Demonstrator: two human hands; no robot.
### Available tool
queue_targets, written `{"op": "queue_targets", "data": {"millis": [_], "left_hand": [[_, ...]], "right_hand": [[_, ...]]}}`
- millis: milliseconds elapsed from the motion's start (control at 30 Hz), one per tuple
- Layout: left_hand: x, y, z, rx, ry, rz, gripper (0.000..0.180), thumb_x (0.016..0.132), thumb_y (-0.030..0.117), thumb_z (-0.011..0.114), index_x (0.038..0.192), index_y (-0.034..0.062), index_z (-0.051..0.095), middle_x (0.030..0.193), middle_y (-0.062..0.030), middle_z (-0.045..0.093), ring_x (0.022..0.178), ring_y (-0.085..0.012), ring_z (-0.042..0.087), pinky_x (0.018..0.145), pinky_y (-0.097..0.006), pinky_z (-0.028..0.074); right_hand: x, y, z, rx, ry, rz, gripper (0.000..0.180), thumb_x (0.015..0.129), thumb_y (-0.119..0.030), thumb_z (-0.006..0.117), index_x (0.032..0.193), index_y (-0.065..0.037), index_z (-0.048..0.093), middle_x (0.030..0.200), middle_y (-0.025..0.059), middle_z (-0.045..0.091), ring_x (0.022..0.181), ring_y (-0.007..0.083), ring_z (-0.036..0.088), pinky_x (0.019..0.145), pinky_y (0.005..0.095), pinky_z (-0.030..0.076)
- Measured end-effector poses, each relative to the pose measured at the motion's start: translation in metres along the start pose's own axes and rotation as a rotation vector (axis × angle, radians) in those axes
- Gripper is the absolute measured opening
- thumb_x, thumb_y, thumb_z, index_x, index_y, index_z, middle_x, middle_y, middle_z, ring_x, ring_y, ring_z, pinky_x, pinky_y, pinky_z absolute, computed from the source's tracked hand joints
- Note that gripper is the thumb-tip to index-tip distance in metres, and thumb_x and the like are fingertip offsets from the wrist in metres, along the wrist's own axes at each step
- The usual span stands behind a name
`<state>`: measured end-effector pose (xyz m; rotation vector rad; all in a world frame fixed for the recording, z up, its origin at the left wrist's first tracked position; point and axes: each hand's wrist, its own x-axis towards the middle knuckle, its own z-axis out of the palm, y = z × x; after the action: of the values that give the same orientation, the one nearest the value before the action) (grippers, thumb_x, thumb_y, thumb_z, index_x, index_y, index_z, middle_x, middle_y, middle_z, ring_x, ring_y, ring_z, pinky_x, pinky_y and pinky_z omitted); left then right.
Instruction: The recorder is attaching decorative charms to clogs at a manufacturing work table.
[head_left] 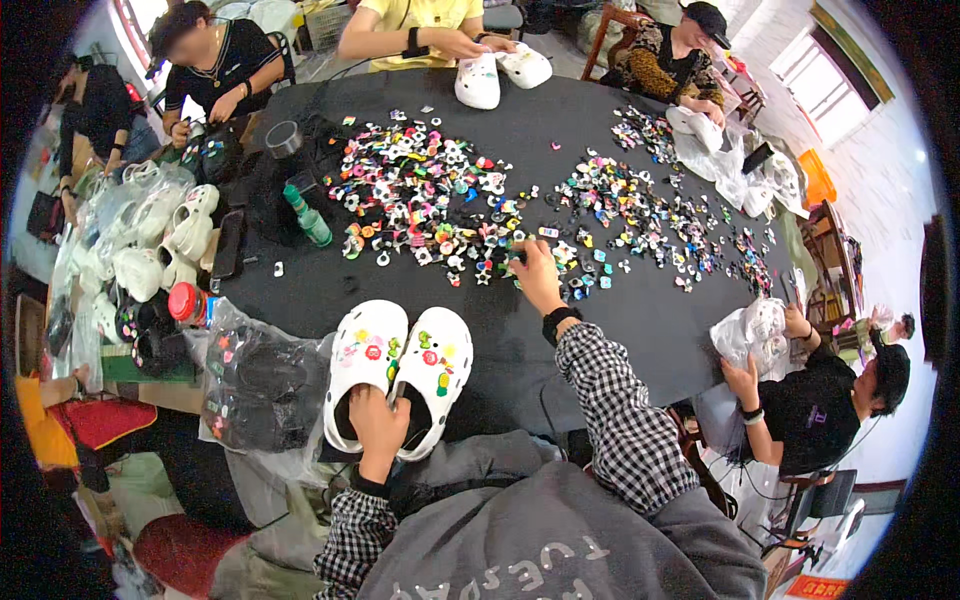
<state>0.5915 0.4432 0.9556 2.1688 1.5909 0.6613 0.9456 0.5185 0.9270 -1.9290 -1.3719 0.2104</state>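
A pair of white clogs (368, 345) with colourful shoe charms on their toes stands side by side at the table's near edge. My left hand (379, 425) is closed over their adjoining inner sides, its fingers partly hidden inside the left clog. Beyond them, my right hand (539, 274) reaches to the near edge of a heap of loose shoe charms (420, 190). Its fingertips are bent together among the charms; whatever they pinch is too small to make out. A second spread of charms (640, 210) lies to the right.
Left of the clogs lie a clear plastic bag (265, 390) with dark clogs and a red-lidded jar (188, 303). A green bottle (307, 215) and a roll of tape (284, 139) stand farther back. White clogs (190, 225) pile up at left. Several people work around the black table (480, 330).
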Motion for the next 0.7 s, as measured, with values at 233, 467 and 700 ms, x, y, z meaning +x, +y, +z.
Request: {"op": "queue_targets", "data": {"millis": [233,467,700], "left_hand": [[-0.007,-0.010,-0.011,-0.007,-0.115,-0.010,0.041,0.072,0.010,0.059,0.107,-0.0101,0.053,0.107,-0.0299,0.052,0.104,-0.0465,0.049,0.090,-0.051,0.041],[-0.019,0.038,-0.051,-0.192,0.161,-0.075,0.047,0.077,-0.002,0.063,0.119,-0.0056,0.043,0.122,-0.0221,0.044,0.114,-0.0388,0.043,0.099,-0.044,0.034],[-0.026,0.046,-0.041,-0.547,-0.302,-0.057,0.054,0.079,-0.003,0.062,0.128,-0.0061,0.041,0.117,-0.0228,0.052,0.106,-0.0341,0.055,0.089,-0.040,0.047]], "right_hand": [[-0.013,-0.002,0.000,0.107,-0.040,0.001,0.025,0.077,-0.001,0.068,0.101,-0.003,0.063,0.106,0.0129,0.055,0.086,0.0272,0.061,0.073,0.0353,0.053],[-0.021,0.020,-0.023,0.288,-0.030,0.129,0.027,0.078,0.000,0.066,0.105,-0.004,0.067,0.111,0.0136,0.059,0.098,0.0267,0.063,0.081,0.0344,0.055],[-0.023,0.040,-0.030,0.501,-0.047,0.277,0.024,0.082,-0.007,0.065,0.106,-0.001,0.067,0.101,0.0108,0.068,0.085,0.0199,0.068,0.075,0.0298,0.053]]}}
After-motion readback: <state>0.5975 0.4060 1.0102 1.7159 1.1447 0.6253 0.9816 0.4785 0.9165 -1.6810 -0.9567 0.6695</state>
